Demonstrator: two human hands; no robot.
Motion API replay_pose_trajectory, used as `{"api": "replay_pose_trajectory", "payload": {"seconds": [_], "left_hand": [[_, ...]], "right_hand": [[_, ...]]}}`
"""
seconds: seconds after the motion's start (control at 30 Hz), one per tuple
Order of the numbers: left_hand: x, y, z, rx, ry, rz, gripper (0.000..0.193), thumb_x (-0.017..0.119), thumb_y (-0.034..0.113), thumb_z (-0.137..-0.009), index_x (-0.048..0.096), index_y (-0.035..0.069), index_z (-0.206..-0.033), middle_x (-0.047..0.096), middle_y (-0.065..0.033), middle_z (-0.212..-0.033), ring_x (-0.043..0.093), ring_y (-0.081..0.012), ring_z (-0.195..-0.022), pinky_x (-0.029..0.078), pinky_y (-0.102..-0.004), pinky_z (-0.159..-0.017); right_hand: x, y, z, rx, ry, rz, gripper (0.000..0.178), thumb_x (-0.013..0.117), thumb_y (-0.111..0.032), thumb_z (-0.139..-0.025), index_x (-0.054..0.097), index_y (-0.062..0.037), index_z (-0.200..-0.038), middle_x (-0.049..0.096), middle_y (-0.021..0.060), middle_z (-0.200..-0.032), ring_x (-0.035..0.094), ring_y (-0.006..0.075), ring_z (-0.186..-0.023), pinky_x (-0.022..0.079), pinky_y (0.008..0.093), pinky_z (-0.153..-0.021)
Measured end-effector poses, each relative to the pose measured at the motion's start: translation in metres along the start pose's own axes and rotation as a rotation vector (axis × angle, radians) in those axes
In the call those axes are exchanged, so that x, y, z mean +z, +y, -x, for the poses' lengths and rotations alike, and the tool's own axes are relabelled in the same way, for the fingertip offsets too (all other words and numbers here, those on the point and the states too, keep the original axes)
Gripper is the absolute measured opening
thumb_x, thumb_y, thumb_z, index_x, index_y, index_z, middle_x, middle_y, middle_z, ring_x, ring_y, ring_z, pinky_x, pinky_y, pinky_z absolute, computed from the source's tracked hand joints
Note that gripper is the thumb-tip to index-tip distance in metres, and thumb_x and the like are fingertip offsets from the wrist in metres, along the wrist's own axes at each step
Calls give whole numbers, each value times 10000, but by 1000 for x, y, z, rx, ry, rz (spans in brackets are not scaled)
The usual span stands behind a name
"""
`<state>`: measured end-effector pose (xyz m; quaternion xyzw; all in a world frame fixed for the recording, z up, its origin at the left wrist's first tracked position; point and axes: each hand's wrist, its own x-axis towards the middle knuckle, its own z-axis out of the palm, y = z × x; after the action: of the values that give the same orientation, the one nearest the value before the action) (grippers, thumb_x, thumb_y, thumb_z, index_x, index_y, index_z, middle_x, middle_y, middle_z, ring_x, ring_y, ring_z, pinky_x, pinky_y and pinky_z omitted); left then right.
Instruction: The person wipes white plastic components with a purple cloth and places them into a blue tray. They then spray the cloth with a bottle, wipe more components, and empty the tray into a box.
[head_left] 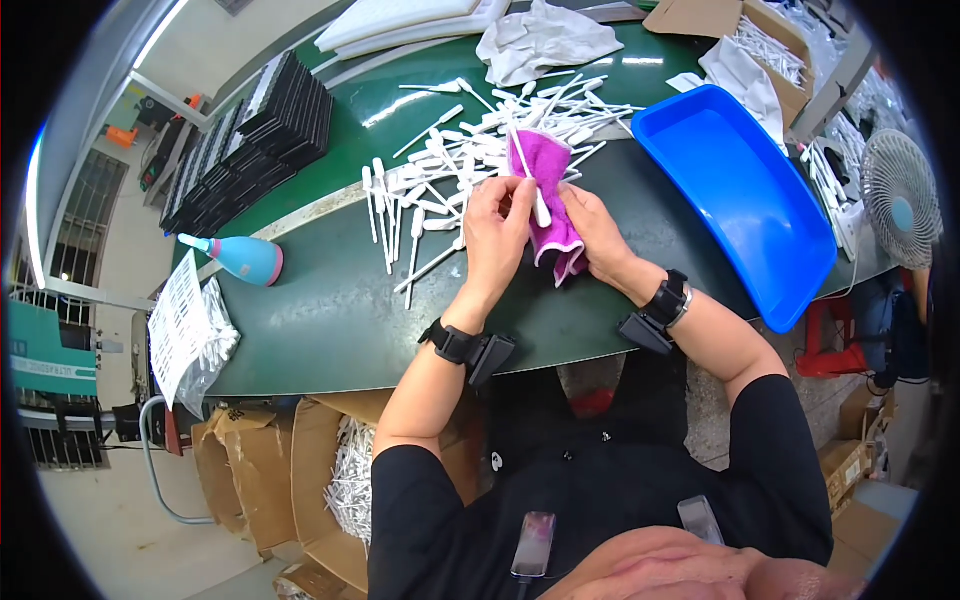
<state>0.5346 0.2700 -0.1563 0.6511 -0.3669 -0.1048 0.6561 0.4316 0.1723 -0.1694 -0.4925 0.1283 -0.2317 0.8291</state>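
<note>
Magenta cloth (548,190) is lying bunched between both hands above the dark green desk (320,310), just in front of a heap of white plastic sticks (470,150). The right hand (598,232) is closing its grip on the cloth from the side, fingers wrapped into the folds. The left hand (497,232) is pinching one white stick (541,208) against the cloth, its grip closed on it. A blue tray (740,190) is sitting just right of the hands, and a pale blue spray bottle (240,257) is lying well to the left.
</note>
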Motion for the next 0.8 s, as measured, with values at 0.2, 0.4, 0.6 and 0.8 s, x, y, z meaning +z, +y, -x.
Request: {"api": "replay_pose_trajectory", "payload": {"seconds": [0.2, 0.4, 0.6, 0.8], "left_hand": [[-2, -6, -3, 21, -37, 50, 217, 643, 198, -887, 633, -18, -907, 596, -23, -747, 531, -105, -624, 427, -281, -570], [1, 13, 1, 344, -51, -478, 216, 598, 199, -932, 638, -13, -922, 609, 0, -760, 518, -50, -644, 394, -189, -575], [2, 9, 0, -143, -92, 220, 234, 593, 239, -937, 637, 11, -971, 640, -27, -788, 519, -68, -615, 407, -211, -525], [-8, 12, 2, -9, 38, 272, 224, 559, 239, -954, 601, 26, -1011, 663, -55, -799, 572, -77, -606, 418, -226, -499]], "right_hand": [[0, -3, -2, 50, 9, -83, 288, 443, -300, -1005, 585, -52, -1041, 587, -37, -798, 531, 23, -657, 447, 193, -597], [-12, 2, -5, 40, 11, -15, 282, 432, -291, -1008, 556, -57, -1104, 585, -16, -887, 551, 48, -749, 473, 215, -669], [-12, -3, -11, 53, -23, -366, 338, 410, -269, -1012, 486, -42, -1251, 600, 66, -1142, 594, 133, -1019, 487, 291, -907], [-18, -11, -13, 114, -113, -490, 377, 371, -287, -1019, 466, -37, -1285, 584, 80, -1204, 568, 160, -1101, 435, 323, -997]]}}
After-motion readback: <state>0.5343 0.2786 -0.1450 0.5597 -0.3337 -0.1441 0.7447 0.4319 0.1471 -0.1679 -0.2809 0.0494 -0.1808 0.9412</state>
